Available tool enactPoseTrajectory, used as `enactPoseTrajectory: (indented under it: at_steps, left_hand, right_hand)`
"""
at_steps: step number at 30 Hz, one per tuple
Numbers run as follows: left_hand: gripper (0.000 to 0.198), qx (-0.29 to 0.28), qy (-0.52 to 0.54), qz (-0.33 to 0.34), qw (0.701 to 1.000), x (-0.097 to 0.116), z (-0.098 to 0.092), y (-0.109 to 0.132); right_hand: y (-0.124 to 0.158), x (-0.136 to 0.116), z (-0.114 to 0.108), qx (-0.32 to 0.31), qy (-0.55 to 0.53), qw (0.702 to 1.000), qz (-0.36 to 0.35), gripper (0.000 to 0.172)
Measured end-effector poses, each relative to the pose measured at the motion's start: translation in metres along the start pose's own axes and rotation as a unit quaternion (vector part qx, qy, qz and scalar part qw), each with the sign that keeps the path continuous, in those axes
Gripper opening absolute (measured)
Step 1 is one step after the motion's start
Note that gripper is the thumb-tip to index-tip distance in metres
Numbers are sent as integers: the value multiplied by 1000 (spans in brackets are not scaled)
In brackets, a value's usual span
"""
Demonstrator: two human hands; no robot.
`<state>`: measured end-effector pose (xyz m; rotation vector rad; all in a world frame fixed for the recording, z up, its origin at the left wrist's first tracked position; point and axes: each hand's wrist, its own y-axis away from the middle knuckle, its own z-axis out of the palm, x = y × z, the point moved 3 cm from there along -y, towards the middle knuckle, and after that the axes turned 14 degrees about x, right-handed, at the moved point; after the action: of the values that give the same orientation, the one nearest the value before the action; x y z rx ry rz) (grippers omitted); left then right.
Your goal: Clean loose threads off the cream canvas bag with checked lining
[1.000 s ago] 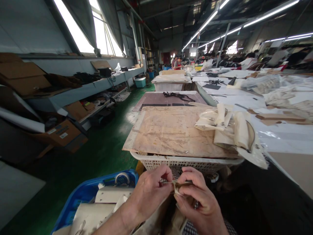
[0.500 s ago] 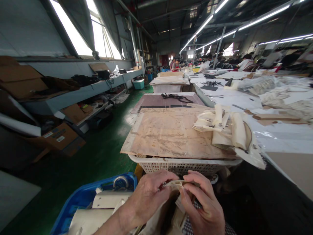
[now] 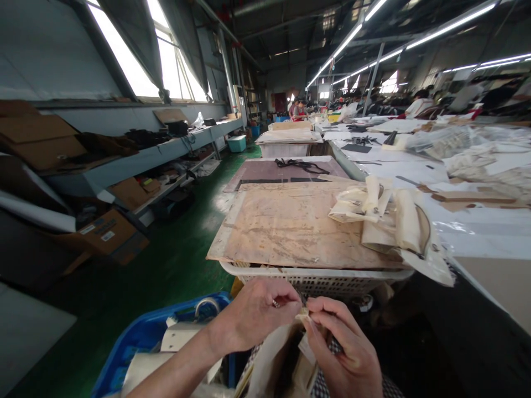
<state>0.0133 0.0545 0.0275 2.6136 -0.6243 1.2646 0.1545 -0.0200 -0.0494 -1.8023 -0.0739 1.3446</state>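
Observation:
Low in the middle of the view my left hand (image 3: pixel 257 312) and my right hand (image 3: pixel 342 345) meet fingertip to fingertip. Both pinch the top edge of a cream, bag-like piece (image 3: pixel 286 359) that hangs down between them over a checkered cloth. My left thumb and forefinger are closed on a small bit at that edge, too small to name. My right fingers are curled around the same edge from the other side.
A blue crate (image 3: pixel 145 331) with cream pieces stands at lower left. Ahead, a white basket (image 3: pixel 315 276) carries a stained board (image 3: pixel 290 226) with cream pieces (image 3: pixel 394 221) on its right. Long worktables run right; shelves with cardboard line the left wall. People work far back.
My left hand has risen slightly and my hands have drawn closer at the cream piece's top edge. The view shifted a little.

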Motion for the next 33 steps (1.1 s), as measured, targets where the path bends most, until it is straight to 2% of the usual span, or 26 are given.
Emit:
enactPoseTrajectory:
  at_steps: [6,9,15,19,23,28,33]
  left_hand:
    - [17,-26,-21,20,999,1,2,-10]
    - [16,-41,-25,62,997,1,2,-10]
    - [17,-30,-57,114,991,3,-1,-9]
    - [17,-21,-81,143,986,-1,1,-8]
    - [19,12,-127,170,977,-9,3,-10]
    - [24,29,-157,189,969,-16,3,-10]
    - [29,12,-114,161,980,-22,1,-11]
  right_hand:
    - [-12,-9,-4,-75,-19,991,-106,14]
    - [-15,-6,-7,-100,-44,990,-87,13]
    - [-19,-3,-9,-184,-94,975,-79,13]
    - [-28,-4,-11,-223,-122,966,-46,14]
    - [-32,0,-10,-221,-116,968,-4,15]
    - [-28,14,-5,-231,-168,956,69,14]
    - [-25,22,2,-211,-207,944,145,16]
